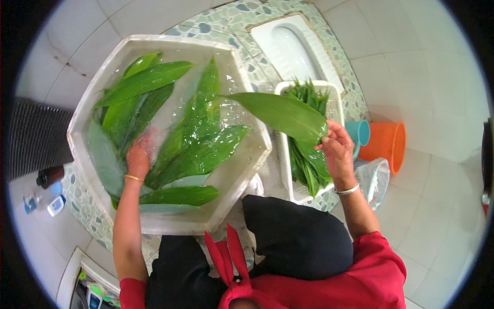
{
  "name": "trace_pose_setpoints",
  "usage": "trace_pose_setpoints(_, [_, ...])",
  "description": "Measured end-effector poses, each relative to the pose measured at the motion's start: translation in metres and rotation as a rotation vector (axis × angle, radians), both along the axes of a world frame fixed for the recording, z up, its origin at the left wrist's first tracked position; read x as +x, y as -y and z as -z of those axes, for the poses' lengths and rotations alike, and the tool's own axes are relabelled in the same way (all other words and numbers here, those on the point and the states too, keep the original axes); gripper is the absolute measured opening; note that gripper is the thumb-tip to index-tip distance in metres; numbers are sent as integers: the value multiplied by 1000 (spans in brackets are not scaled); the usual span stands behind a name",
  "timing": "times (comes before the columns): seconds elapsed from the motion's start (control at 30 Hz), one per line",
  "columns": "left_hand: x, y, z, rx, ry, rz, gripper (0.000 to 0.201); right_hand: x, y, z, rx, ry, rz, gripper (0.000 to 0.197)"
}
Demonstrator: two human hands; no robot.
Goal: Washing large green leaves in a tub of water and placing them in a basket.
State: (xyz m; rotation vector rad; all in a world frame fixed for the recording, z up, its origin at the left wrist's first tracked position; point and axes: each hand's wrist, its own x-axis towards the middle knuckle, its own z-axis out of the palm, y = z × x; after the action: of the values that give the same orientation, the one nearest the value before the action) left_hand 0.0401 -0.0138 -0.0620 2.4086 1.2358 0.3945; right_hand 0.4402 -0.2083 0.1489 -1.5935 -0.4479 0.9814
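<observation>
A white tub [170, 224] holds water and broad green leaves [203, 154]. To its right, a smaller white basket [335, 105] carries piled leaves [307, 172]. 1 long leaf [283, 114] spans both, its end pinched in the right hand's [337, 147] fingers. The left hand [140, 152] dips into the tub; I cannot tell whether its fingers grip anything.

Bright, even light fills the scene, with white glare dotting the water [165, 110] and wet leaves [198, 121]. The submerged left hand [139, 154] looks blurred. Wall tiles [399, 72] curve toward blackened corners.
</observation>
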Motion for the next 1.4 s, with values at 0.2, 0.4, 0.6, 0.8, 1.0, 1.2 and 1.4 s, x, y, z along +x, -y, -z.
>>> trace_pose_setpoints(0.2, [1,-5,-9,-521,78,-89,33,59,148,88,-358,85,580,26])
trace_pose_setpoints(0.4, [-8,14,-41,-782,580,-191,28,85,227,137,-604,714,146,22])
trace_pose_setpoints(0.6, [-7,36,-57,-938,713,-267,27,79,158,103,-548,969,-76,43])
trace_pose_setpoints(0.8, [-28,45,-69,-1164,1112,-409,28,-18,-6,119,-223,512,-513,35])
trace_pose_setpoints(1.0, [-63,35,-75,-1022,1512,-614,36,-131,-101,121,26,681,-1151,30])
trace_pose_setpoints(1.2, [-100,43,-59,-998,1703,-755,35,-192,-147,127,320,702,-1366,30])
trace_pose_setpoints(1.4, [-104,66,-52,-1001,1672,-840,36,-276,-234,147,202,427,-1140,39])
